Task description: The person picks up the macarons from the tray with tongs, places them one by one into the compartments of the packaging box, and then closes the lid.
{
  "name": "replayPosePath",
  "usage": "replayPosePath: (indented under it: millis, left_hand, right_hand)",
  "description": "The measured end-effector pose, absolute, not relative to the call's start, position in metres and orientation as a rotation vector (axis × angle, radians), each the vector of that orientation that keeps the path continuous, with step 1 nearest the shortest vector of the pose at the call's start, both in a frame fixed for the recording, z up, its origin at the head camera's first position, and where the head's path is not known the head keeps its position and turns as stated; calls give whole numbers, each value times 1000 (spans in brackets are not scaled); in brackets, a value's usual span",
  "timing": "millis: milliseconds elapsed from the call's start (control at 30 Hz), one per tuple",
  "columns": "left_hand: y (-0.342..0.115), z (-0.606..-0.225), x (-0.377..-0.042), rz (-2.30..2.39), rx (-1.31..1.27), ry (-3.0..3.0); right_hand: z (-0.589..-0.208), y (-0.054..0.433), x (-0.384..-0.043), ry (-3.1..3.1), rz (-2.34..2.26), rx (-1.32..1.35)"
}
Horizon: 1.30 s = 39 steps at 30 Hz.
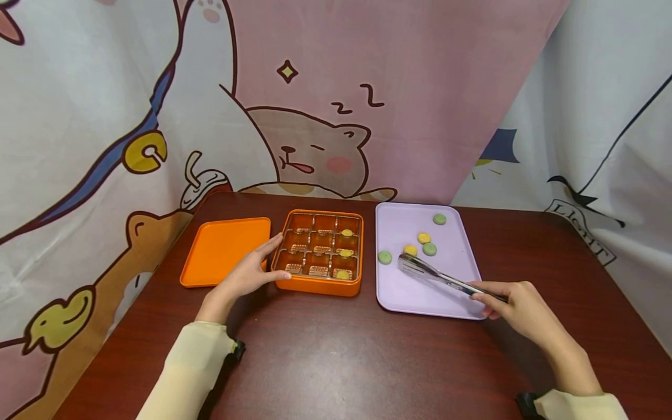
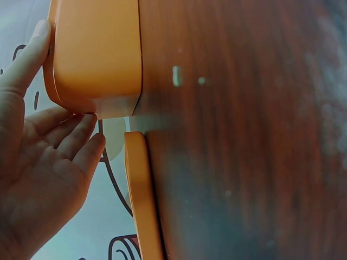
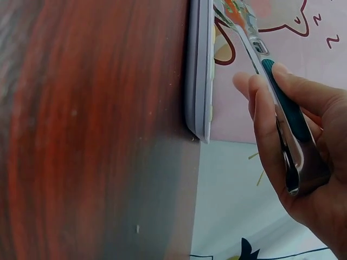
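My right hand grips metal tongs with dark green handle pads. The tongs' head is low over the lilac tray, right at a yellow round piece. Another yellow piece and green ones lie close by, small and cookie-like. On the left, my left hand touches the orange box, fingers extended along its left side and thumb at the front rim. Inside the box is a clear divided insert; its right column holds yellow pieces, one per compartment.
An orange lid lies flat left of the box. More green pieces sit near the tray's left edge and back. Behind the dark wood table hangs a curtain printed with cartoon animals.
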State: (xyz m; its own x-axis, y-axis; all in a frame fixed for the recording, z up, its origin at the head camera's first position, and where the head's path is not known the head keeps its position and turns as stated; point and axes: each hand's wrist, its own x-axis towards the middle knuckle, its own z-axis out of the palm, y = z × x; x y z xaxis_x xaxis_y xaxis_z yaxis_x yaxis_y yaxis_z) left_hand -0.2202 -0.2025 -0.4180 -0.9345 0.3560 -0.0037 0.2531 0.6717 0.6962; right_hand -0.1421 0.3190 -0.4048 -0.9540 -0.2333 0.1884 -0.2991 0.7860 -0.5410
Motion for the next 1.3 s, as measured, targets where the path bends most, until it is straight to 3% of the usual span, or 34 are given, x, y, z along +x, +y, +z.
replayPosePath:
  millis: [1300]
  left_hand:
    - [-201,-416,-220,1153,503,2709]
  right_hand:
    - [-392,282,-152,-2732,991,570]
